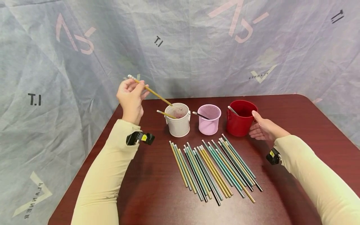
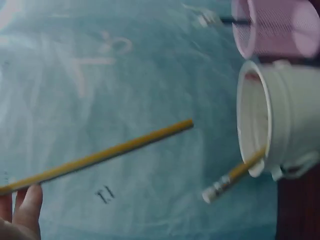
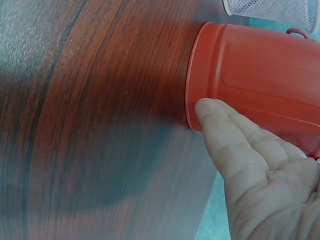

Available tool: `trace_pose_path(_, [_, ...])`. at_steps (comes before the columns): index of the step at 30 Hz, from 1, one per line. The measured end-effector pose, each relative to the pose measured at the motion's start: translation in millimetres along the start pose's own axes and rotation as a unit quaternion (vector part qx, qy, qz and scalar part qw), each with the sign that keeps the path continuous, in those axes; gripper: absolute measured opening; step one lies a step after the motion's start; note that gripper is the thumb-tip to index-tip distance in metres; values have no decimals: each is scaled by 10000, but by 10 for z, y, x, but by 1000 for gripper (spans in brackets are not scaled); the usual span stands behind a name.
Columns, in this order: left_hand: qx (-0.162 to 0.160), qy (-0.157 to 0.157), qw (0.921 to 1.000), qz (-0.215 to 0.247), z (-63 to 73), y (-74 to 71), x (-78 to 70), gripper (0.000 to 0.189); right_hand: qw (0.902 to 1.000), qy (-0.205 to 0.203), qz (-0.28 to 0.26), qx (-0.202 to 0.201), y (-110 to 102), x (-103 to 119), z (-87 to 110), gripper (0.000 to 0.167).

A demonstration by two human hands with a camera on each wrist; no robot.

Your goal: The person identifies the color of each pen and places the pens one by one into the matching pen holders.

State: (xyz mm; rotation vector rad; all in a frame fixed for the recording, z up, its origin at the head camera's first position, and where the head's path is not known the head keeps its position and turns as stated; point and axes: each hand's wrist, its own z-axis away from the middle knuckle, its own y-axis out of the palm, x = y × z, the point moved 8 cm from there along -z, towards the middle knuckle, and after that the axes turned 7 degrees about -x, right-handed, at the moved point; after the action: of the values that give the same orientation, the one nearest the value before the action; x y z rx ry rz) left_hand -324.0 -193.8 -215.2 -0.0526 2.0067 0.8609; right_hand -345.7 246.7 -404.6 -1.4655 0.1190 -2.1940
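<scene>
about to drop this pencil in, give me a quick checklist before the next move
1. Gold pencil pinched by the left hand: ok.
2. Its eraser end uppermost: ok.
3. White bucket standing upright: ok.
4. Pencil leaning in that bucket matches in colour: ok, also gold.
5. Lower end inside the bucket: not ok, the left wrist view shows it short of the mouth.
6. Right hand pressing firmly on the red bucket: cannot tell, fingers lie straight alongside it.

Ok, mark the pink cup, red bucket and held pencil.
Pink cup point(image 1: 208, 127), head view: front wall.
Red bucket point(image 3: 265, 72), right wrist view: side wall.
Held pencil point(image 2: 115, 149), left wrist view: middle of shaft.
</scene>
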Motion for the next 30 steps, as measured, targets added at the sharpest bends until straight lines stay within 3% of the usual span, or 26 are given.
trace_pose_path(5, [553, 19, 9967, -596, -97, 215, 204, 25, 10000, -11, 29, -33, -39, -11, 13, 103])
trace_pose_path(9, [1072, -304, 9876, -1105, -94, 360, 371, 23, 9999, -23, 107, -63, -34, 5, 34, 102])
trace_pose_path(11, [1358, -573, 9757, -1622, -87, 425, 453, 21, 9999, -28, 142, -56, -16, 15, 39, 102])
trace_pose_path(16, [1979, -1170, 9334, -2755, -79, 571, 620, 16, 9999, -37, 148, -63, 0, 29, 44, 101])
trace_pose_path(18, [2074, -1332, 9254, -2881, -74, 611, 662, 15, 9999, -44, 128, -85, -4, 32, 42, 101])
trace_pose_path(25, [1766, -1749, 9272, -2801, -54, 631, 830, 18, 9998, -50, 93, -139, -49, 48, 19, 99])
trace_pose_path(30, [1776, -1681, 9232, -2964, 33, 670, 990, 20, 9998, -25, 111, -152, -77, 43, 19, 99])
